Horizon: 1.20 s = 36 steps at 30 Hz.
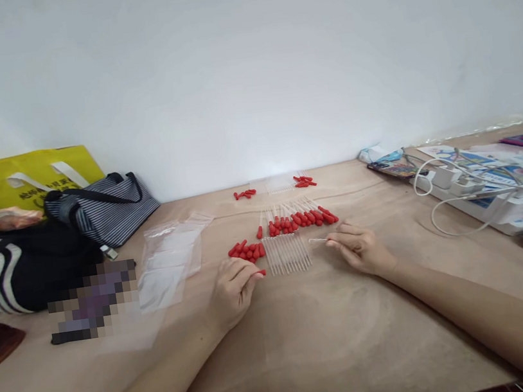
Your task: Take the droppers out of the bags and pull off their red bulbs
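Our forearms reach in over the tabletop [311, 344]. Our left hand [233, 291] is curled narrow, thumb and fingertips pinching a single red bulb [259, 273] just above the surface. Our right hand [361, 248] is also closed to a fine pinch, holding a thin clear tube [318, 240] level with its free end toward the bulb; the two are not yet joined. Between our hands lies a row of bare tubes [287, 254], and a pile of loose bulbs [246, 250] sits just beside it. Beyond them lies a row of capped tubes [302, 219], so we judge the work partly done, with the bare row left. Near the wall lie a few more red-tipped pieces [305, 181], and flat plastic bags [170, 264] lie off to the left.
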Motion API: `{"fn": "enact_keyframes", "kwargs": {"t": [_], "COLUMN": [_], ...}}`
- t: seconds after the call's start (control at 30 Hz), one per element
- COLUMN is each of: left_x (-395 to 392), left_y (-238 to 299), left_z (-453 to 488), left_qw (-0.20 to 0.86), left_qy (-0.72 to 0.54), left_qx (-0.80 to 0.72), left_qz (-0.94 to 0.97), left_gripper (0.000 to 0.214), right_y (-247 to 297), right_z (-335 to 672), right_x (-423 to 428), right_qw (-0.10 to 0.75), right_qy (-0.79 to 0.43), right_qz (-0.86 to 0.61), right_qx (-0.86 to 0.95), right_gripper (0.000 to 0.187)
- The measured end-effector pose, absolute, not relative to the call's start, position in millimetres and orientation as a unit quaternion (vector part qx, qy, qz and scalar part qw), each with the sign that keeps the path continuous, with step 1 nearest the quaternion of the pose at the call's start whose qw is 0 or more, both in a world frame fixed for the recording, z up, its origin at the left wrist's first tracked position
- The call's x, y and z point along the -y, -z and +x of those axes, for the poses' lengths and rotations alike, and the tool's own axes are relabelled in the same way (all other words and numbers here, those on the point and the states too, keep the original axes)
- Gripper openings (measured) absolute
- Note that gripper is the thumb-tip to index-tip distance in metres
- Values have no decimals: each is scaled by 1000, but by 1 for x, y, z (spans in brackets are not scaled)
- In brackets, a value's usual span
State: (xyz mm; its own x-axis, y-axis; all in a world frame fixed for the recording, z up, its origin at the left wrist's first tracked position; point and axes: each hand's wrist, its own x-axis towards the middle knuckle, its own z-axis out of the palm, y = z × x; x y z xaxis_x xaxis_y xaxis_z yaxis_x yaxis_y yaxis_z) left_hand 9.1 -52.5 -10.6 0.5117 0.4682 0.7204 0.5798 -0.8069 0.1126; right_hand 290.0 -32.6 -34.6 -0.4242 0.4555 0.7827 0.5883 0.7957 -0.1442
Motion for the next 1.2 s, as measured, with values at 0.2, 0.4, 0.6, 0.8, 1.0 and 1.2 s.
{"fn": "enact_keyframes", "kwargs": {"t": [0.2,0.4,0.6,0.8,1.0,1.2], "left_x": [30,-2,-8,-5,-2,1], "left_y": [7,17,19,14,17,-2], "left_z": [-12,-39,-34,-31,-32,-19], "left_qw": [55,-184,-182,-138,-102,-25], "left_qy": [490,442,400,356,348,338], "left_qx": [502,661,672,685,684,625], "left_qz": [-711,-577,-597,-620,-633,-703], "left_gripper": [22,41,35,33,37,23], "right_y": [44,48,46,45,52,54], "right_z": [277,259,246,244,250,251], "right_x": [28,18,18,19,13,11], "right_qw": [439,368,303,304,344,389], "right_qy": [14,-19,-31,-49,-26,-22], "right_qz": [-454,-532,-561,-550,-542,-532], "right_qx": [776,762,770,777,766,752], "right_gripper": [22,27,22,24,24,23]}}
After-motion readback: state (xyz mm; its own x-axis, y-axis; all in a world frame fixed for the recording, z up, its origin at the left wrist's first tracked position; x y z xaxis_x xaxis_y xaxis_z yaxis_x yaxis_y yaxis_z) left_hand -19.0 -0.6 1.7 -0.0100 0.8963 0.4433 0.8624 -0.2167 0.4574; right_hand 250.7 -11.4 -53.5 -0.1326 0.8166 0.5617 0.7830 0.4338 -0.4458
